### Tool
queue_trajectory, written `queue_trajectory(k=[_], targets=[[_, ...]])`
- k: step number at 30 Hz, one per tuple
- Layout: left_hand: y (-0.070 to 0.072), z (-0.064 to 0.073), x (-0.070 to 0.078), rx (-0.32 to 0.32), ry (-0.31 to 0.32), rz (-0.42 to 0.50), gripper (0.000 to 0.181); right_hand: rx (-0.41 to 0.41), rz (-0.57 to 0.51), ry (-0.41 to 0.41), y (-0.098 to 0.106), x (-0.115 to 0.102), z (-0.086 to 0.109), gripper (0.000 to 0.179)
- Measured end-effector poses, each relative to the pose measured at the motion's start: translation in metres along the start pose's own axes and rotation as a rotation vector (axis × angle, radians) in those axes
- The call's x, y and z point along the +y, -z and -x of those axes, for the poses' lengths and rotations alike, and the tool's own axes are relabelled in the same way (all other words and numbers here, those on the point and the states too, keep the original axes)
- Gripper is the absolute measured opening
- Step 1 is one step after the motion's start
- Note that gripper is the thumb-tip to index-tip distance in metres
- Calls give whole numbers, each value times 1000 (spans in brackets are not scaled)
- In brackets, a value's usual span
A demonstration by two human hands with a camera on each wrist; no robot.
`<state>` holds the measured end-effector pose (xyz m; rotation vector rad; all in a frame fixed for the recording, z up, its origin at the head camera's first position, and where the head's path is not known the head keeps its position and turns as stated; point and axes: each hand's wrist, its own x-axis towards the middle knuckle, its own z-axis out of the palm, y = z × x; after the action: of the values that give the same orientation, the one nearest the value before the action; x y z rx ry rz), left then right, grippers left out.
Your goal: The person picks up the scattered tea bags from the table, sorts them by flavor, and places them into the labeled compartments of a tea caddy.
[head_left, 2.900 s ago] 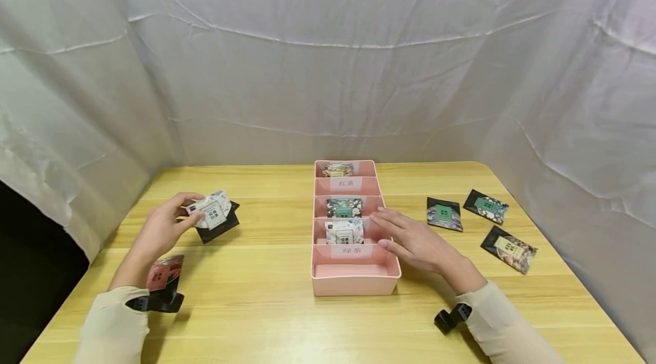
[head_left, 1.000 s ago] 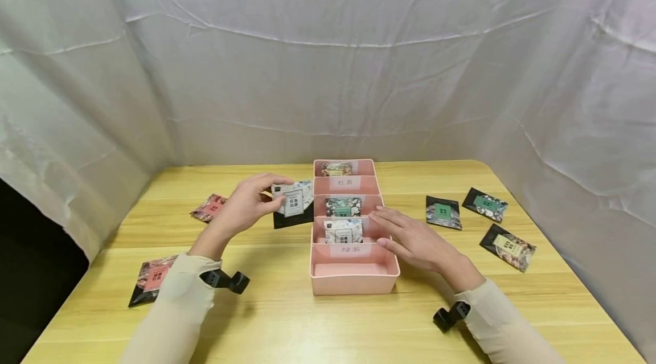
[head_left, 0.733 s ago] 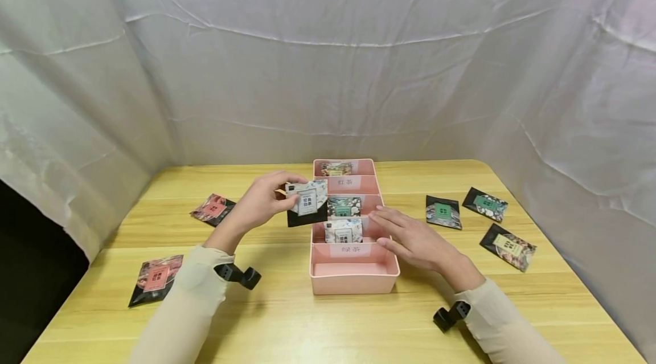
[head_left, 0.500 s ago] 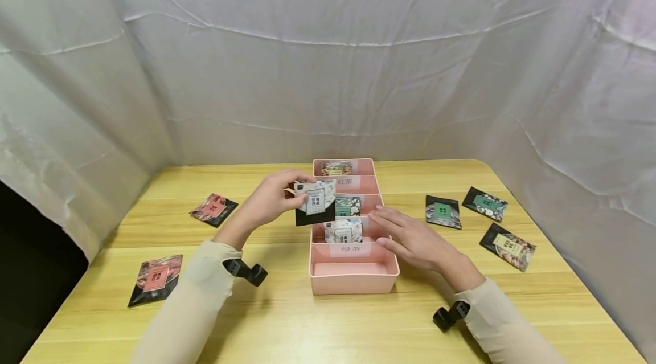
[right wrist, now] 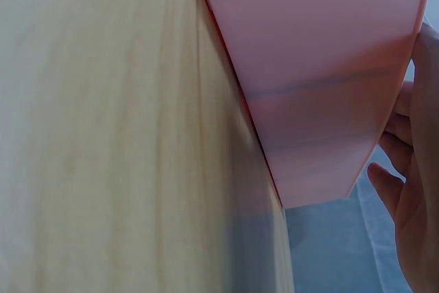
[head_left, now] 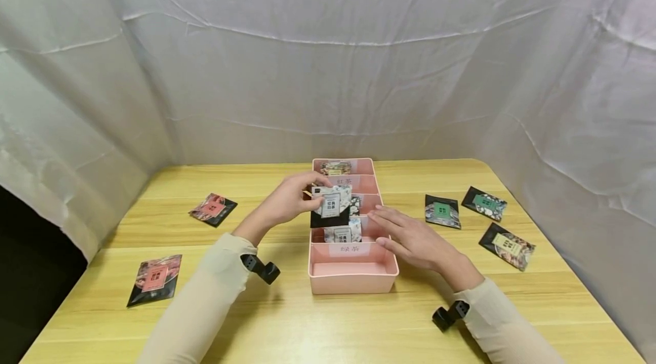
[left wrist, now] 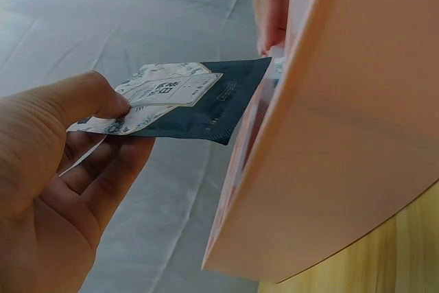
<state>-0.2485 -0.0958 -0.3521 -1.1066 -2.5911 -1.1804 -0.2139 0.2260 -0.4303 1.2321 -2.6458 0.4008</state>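
In the head view my left hand [head_left: 289, 200] pinches a black tea sachet with a white floral top [head_left: 330, 217] over the middle compartments of a pink divided box [head_left: 353, 285]. Close up in the left wrist view, the thumb lies on top of the sachet [left wrist: 199, 111], which tilts toward the box's rim. My right hand [head_left: 416, 240] rests at the box's right side, fingers extended along the rim. Inside the box sit a white floral sachet [head_left: 343, 232] and a yellow-labelled one [head_left: 335, 168]. Behind the held sachet, a dark floral one is mostly hidden.
On the wooden table's left lie two red-labelled sachets [head_left: 154, 278] apart from each other. To the right are two green-labelled sachets [head_left: 443, 212] and a yellow-labelled one [head_left: 507, 246]. Pale curtains [head_left: 328, 68] hang behind and at the sides.
My left hand has carried the white-and-black sachet rightward from the table's left side to above the box. Both red-labelled sachets are now uncovered. My right hand has stayed at the rim.
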Motion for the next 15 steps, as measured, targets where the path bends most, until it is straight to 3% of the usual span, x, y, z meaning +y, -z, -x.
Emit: queue_trajectory(k=[9,15], targets=[[-11,-9,-1,-42,-20,-19,29,2,-7,3,-1,0,0,54],[-21,-14,-1,-70,-34,-83,26,9,-4,6,-1,1,0,54]])
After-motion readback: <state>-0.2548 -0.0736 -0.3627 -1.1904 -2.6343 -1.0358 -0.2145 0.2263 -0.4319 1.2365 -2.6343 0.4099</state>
